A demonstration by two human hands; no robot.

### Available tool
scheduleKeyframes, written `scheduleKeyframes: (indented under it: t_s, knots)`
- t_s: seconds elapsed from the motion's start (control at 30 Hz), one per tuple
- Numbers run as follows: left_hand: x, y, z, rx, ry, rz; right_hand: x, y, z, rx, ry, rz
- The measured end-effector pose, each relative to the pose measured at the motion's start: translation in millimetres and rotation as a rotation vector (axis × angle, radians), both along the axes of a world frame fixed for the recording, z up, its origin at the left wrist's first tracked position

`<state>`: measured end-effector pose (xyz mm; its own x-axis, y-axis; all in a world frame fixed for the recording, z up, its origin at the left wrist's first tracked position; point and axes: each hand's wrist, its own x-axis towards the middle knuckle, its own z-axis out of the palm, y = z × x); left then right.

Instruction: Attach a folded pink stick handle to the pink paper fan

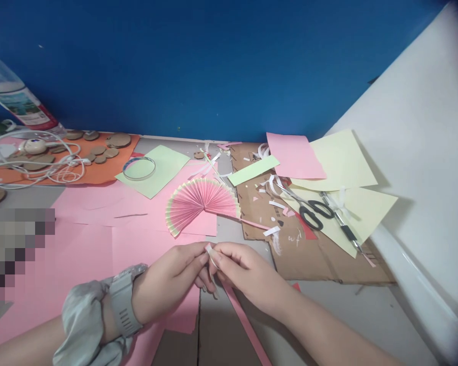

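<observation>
My left hand point(175, 272), with a grey watch on the wrist, is closed in a pinch at the end of a narrow pink paper strip point(244, 323). Pressed close beside it, my right hand point(248, 272) pinches the same strip. A small pale, whitish piece point(210, 250) shows between the fingertips; whether it is tape or paper I cannot tell. The strip runs down from under my right hand toward the bottom edge. Just beyond my hands lies a pleated pink paper fan point(202, 203) with a yellow-green rim and a thin pink stick pointing right.
Scissors point(311, 213) and a pen point(345, 229) lie on cardboard point(301, 264) at right, among scraps and coloured sheets. A roll of tape point(139, 169) rests on green paper point(168, 157). White earphones point(36, 147), cardboard discs point(118, 140) and a bottle point(23, 104) are at left.
</observation>
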<state>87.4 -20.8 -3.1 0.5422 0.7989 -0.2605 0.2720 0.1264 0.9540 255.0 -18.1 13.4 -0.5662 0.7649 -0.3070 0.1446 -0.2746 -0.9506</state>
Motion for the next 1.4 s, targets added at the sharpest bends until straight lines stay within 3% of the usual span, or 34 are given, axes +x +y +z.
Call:
scheduleKeyframes:
  t_s: [0.47,0.73,0.93,1.4]
  knots:
    - [-0.2,1.0,1.3,0.035,0.052,-0.034,-0.6,-1.5,-2.2,0.011,0.037,-0.021]
    - [-0.1,0.9,4.2,0.041,0.058,-0.056,0.9,-2.1,-2.0,0.025,-0.041,-0.022]
    - [0.3,-1.9,3.5,0.003,-0.056,0.010,0.5,-3.3,-2.5,0.025,-0.029,0.005]
    - [1.1,-1.3,2.0,0.024,0.021,0.021,-1.5,-4.6,-1.9,0.047,0.003,-0.007]
